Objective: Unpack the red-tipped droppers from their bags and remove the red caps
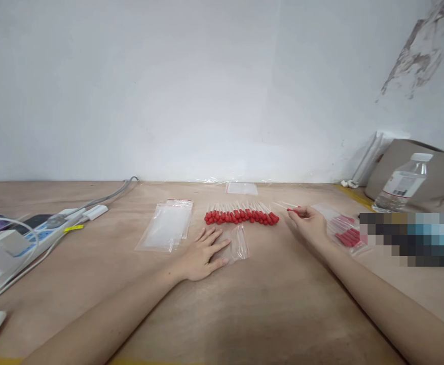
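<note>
One wooden tabletop [275, 304], pale wall [207, 91] behind (patch [419, 58] peeling); right grip [310, 223] pinching red-ended stick [292, 209], left grip [202, 257] splayed on bag [241, 245].

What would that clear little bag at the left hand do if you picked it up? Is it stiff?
Probably not: the clear bag looks thin and creased, so it would likely flop. It's probably very light, with nothing visible inside. Its shiny film may be slippery too, though the left hand seems to rest on part of it.

A pile of bags [164, 228] lies left of the left grip [202, 257], a row of sticks [241, 216] left of the right grip [310, 223]
</note>
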Motion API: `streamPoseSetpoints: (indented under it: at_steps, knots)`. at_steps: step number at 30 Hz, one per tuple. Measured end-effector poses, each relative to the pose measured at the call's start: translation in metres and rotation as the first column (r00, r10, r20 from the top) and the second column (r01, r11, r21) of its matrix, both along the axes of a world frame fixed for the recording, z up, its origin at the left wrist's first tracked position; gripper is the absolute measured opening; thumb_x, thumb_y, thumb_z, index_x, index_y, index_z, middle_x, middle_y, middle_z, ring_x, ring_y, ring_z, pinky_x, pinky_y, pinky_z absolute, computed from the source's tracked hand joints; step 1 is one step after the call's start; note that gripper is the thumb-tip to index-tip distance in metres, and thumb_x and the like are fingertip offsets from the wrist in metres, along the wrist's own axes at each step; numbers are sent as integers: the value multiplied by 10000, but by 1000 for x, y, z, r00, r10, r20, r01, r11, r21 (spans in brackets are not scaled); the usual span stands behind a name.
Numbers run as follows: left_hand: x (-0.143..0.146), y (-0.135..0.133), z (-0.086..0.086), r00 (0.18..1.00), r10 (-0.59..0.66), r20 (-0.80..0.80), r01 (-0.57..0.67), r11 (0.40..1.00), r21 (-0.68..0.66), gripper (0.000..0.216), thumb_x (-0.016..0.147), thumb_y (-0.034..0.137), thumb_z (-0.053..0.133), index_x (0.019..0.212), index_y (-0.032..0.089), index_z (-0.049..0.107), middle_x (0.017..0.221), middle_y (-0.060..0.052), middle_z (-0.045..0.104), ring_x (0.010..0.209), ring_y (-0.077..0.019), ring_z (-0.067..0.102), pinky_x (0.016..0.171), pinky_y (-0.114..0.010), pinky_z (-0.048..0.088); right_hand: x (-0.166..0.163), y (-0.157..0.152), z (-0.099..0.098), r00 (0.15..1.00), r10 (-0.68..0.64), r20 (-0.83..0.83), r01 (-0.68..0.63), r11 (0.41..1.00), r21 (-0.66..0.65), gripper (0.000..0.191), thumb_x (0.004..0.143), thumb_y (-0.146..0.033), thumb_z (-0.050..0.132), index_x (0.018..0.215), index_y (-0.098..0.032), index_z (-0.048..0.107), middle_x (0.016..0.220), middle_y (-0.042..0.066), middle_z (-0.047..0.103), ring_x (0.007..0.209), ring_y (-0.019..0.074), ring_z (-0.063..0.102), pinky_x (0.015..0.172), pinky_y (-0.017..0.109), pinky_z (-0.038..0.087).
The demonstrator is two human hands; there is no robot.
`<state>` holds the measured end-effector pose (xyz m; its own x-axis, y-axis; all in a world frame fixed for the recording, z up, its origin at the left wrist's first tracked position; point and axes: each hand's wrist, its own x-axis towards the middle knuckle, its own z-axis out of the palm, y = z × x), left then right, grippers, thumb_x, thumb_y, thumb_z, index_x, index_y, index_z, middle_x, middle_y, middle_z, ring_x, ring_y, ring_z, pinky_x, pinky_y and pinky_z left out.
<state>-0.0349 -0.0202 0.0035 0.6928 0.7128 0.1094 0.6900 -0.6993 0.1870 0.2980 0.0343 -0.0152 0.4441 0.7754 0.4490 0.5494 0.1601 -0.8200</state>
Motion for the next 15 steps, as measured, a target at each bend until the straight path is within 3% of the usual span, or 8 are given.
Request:
streamPoseSetpoints:
  at_steps: [4,9,12,15]
  knots:
    - [0,0,-1,1000,17,18,-16,1000,-10,517,865,526,287,1322,285,310,1435,-49,177,1321,-260,91,1065,-482,89,-6,-4,-5,969,109,222,-71,982,-173,276,700,-412,522,764,-185,664,762,49,675,691,187,611,608,267,440]
    - [-1,0,3,996,55,68,-50,996,-78,479,891,487,236,1312,281,334,1426,-35,215,1320,-230,124,1075,-457,82,-10,-9,-1,894,103,436,52,943,-329,416,785,-478,371,654,-218,668,701,41,669,689,211,607,584,275,411]
    - [0,0,6,980,100,172,-76,987,-145,459,898,467,233,1282,273,390,1402,-31,283,1301,-221,203,1073,-441,129,-3,-1,2,878,50,476,118,941,-318,340,784,-428,391,780,-251,681,786,42,672,769,226,598,636,302,415]
    - [1,3,4,923,156,352,-97,979,-180,416,897,426,278,1187,230,503,1286,-47,443,1195,-199,385,1020,-380,284,10,14,5,817,-47,574,237,936,-260,323,787,-364,396,886,-226,671,894,91,650,878,264,563,719,370,409]
